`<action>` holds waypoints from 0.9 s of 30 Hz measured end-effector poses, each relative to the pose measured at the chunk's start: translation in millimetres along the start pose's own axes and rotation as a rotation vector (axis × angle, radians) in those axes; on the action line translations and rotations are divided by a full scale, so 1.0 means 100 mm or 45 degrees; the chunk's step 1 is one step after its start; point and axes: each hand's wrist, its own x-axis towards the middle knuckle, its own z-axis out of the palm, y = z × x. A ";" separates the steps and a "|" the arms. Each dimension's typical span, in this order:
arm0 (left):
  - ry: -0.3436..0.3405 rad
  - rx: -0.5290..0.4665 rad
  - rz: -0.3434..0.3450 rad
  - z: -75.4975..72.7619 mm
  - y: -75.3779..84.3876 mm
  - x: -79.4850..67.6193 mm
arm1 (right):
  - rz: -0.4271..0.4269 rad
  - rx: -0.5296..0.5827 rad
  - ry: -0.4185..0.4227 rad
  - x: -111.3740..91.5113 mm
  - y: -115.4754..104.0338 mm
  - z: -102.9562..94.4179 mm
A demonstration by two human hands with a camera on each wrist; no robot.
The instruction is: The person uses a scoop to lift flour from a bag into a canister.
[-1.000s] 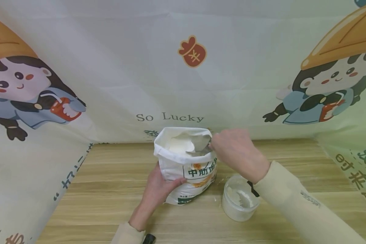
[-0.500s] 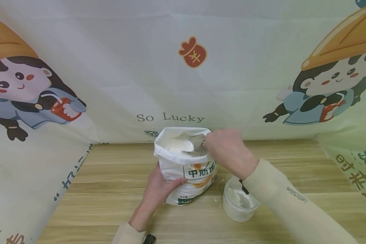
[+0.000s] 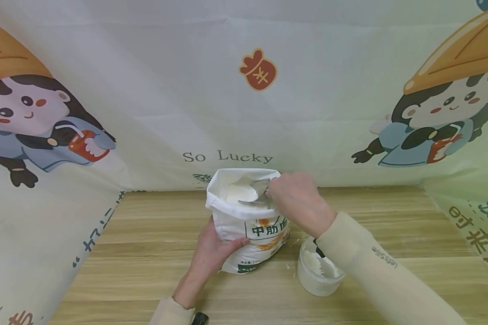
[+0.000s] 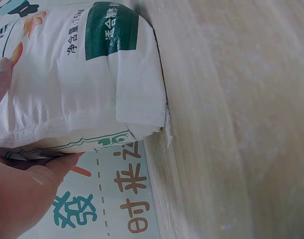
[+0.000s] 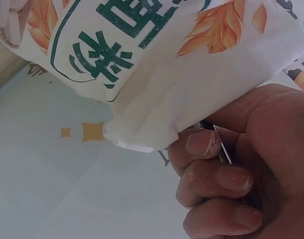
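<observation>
A white flour bag [image 3: 229, 225] stands upright on the table, its rim folded outward and white flour [image 3: 232, 193] visible inside. My left hand [image 3: 212, 247] holds the bag's left side, thumb across the front; the left wrist view shows this hand [image 4: 27, 194] against the bag's lower part [image 4: 77, 89]. At the right of the bag's mouth, my right hand [image 3: 300, 201] grips a metal scoop [image 3: 261, 188] that reaches into the flour. In the right wrist view, curled, flour-dusted fingers [image 5: 211, 181] wrap the handle, which is mostly hidden by the hand and bag rim.
A clear round tub [image 3: 318, 282] with some flour in it stands right of the bag, under my right forearm. Spilt flour specks dot the wooden table [image 3: 146, 253] between them. A printed cloth backdrop [image 3: 179, 90] rises right behind the bag.
My right hand has shifted a little left, pushing the scoop further into the bag. The right forearm moved left with it. My left hand and the bag have stayed nearly still.
</observation>
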 end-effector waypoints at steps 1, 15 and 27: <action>0.000 0.005 0.001 0.00 0.00 0.00 | 0.005 0.006 -0.009 0.01 0.00 0.01; 0.001 0.035 -0.006 0.01 -0.02 0.01 | 0.021 0.040 -0.024 0.06 0.00 0.13; 0.002 0.023 -0.013 0.01 -0.01 0.01 | 0.024 0.081 -0.012 0.07 0.00 0.20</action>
